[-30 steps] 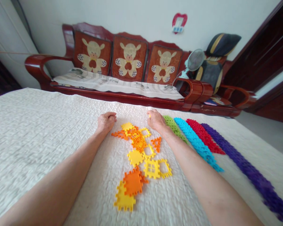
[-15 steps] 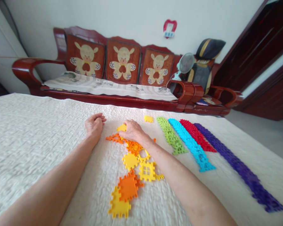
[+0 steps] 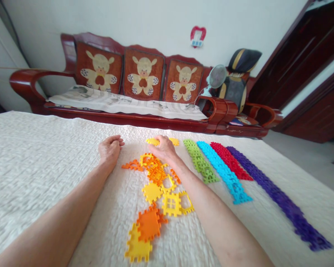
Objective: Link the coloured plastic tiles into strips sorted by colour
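Observation:
My right hand [image 3: 164,148] pinches a yellow interlocking building tile [image 3: 152,141] near the far edge of the table. Just right of the hand lies another yellow tile [image 3: 174,141], partly hidden by it. My left hand [image 3: 110,149] rests on the cover with its fingers loosely curled and nothing visible in them. Between my forearms lies a loose pile of orange and yellow tiles [image 3: 156,172]. An orange triangular tile [image 3: 133,165] is at its left. Closer to me are a yellow window tile [image 3: 172,204], an orange square tile [image 3: 149,223] and a yellow tile [image 3: 138,246].
To the right lie rows of tiles by colour: green [image 3: 199,159], light blue [image 3: 224,170], red [image 3: 230,160] and a long purple row [image 3: 278,196]. A quilted white cover [image 3: 44,159] spreads over the table. Beyond it stands a wooden sofa [image 3: 128,120] with cushions.
My right hand has moved away from the pile toward the far edge, carrying the yellow tile beside the other yellow one. The left hand has stayed in place.

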Tool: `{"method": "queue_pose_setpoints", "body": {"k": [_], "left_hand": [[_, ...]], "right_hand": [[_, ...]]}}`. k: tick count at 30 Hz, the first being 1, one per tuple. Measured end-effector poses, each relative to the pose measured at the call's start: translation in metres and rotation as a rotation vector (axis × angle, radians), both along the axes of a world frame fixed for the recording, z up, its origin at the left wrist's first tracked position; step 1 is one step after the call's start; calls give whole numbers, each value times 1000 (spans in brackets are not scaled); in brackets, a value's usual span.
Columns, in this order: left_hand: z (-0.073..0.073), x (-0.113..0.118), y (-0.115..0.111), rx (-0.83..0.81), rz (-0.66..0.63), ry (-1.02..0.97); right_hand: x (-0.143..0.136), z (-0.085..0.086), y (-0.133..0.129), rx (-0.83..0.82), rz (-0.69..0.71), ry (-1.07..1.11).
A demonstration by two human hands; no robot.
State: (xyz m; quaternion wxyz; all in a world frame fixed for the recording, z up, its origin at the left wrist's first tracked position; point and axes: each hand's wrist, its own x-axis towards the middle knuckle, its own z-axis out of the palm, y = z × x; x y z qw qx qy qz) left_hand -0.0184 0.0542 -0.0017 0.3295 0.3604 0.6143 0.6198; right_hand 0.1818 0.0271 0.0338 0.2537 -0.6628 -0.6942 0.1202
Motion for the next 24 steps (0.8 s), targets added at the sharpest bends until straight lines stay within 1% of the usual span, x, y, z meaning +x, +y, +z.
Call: {"method": "queue_pose_setpoints", "body": {"k": [2,4,7,10,20,24], "left_hand": [[0,0,0,-10,-5,0],[0,0,0,-16,-11,4],[-3,-1,1,-3,-17,13],[-5,-1,2,5,-22,22],[-3,0,2,-18,-37,28],[-1,0,0,-23,-44,33]], "right_hand": [[19,-6,7,74,-138,29],[37,-16,13,158,-235,6],[54,-33,21,249,-272,-59],[59,-41,27,280,-288,-85],[58,-42,30,196,-345,-101],[57,-42,29,201,-366,-78]]}}
